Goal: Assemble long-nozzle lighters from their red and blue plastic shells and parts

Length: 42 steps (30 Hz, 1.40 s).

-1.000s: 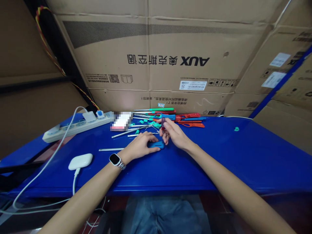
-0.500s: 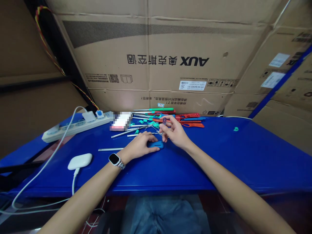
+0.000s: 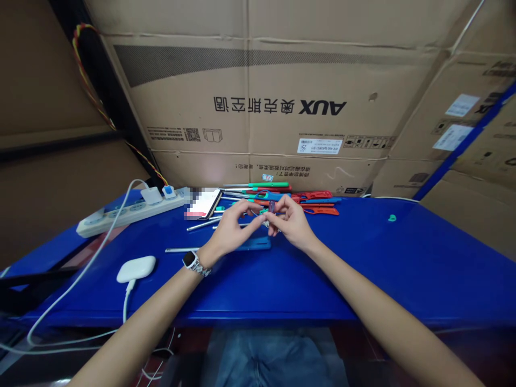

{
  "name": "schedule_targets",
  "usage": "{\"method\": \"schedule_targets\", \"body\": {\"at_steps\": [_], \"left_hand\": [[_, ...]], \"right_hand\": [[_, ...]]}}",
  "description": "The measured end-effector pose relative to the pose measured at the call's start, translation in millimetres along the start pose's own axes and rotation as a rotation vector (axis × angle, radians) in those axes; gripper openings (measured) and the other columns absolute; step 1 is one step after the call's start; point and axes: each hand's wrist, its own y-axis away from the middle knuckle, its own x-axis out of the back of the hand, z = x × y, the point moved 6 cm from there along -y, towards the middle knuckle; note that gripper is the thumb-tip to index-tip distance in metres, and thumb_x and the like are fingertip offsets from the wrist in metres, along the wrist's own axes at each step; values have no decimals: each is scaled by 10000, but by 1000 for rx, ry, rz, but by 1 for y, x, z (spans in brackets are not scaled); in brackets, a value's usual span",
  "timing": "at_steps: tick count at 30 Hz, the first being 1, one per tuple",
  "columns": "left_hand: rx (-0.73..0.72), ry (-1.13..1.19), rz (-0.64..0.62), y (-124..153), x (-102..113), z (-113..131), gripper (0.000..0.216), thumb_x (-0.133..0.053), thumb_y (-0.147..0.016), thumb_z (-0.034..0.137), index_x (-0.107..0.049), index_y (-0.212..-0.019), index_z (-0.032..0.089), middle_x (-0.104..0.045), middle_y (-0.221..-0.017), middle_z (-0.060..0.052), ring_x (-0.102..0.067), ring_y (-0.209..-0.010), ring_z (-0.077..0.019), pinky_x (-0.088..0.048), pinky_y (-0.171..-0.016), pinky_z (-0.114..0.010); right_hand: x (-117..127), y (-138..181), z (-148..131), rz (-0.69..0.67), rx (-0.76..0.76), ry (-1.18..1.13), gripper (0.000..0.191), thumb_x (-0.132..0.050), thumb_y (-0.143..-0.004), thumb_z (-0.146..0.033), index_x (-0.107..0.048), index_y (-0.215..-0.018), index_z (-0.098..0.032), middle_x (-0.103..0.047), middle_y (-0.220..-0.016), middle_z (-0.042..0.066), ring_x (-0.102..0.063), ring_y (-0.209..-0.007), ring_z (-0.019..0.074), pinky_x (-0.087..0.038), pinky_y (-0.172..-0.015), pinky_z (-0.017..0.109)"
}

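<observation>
My right hand (image 3: 292, 221) is closed around a small screwdriver with a purple see-through handle (image 3: 271, 206), held upright. Thumb and fingers of my left hand (image 3: 237, 223) come together in a pinch against the right fingertips; whatever is between them is too small to make out. Below my hands a blue-handled stick lighter (image 3: 258, 244) lies flat on the table, its metal tube pointing left. Behind them are several more long lighters with red handles (image 3: 318, 210), metal tubes (image 3: 198, 224) and small teal pieces (image 3: 220, 208), partly hidden by my fingers.
A phone (image 3: 207, 203) lies left of the pile, near a white power strip (image 3: 133, 212) with plugs. A white earbud case (image 3: 136, 268) on a cable sits at the left. One teal piece (image 3: 392, 218) lies far right. Cardboard (image 3: 278, 70) stands behind the blue table (image 3: 363, 258).
My left hand has let go of the blue-handled lighter and risen to meet the right fingers. My right hand still holds the screwdriver. The view has shifted slightly.
</observation>
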Motion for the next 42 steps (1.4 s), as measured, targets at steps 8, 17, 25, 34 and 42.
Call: {"method": "schedule_targets", "body": {"at_steps": [8,17,25,34,42], "left_hand": [[36,207,95,-45,-15,21,287,-726,-815,420,-629,-722,166,-635,-672,1,-574,-620,-123,-456,-596,-248],[-6,247,128,-27,-6,11,223,-671,-880,361,-741,-1009,193,-753,-926,-50,-667,-720,-160,-527,-649,-270],[-85,187,197,-29,-6,19,126,-707,-853,309,-716,-922,204,-706,-965,-51,-640,-835,-161,-521,-711,-282],[-63,342,130,-31,-15,16,103,-724,-837,284,-752,-767,215,-700,-995,-60,-648,-966,-209,-518,-875,-389],[-92,216,69,-29,-12,25,120,-658,-894,288,-760,-934,239,-670,-1135,-77,-601,-1123,-235,-467,-994,-445]], "right_hand": [[2,2,6,45,26,95,473,-798,-734,-409,-376,-634,-219,-523,-435,-74,-600,-393,120,-487,-409,199],[4,3,-17,-197,-94,138,362,-685,-804,-453,-553,-1020,-195,-654,-876,6,-674,-559,118,-531,-444,220],[3,5,-19,-96,-46,223,285,-781,-710,-365,-607,-820,-168,-663,-744,-10,-660,-571,126,-544,-564,256],[-2,7,-15,-142,-51,208,340,-742,-754,-366,-552,-978,-195,-660,-811,-13,-659,-554,126,-499,-468,224],[3,4,-18,-187,-35,251,296,-750,-750,-423,-653,-810,-150,-654,-632,-6,-601,-551,127,-503,-555,261]]}}
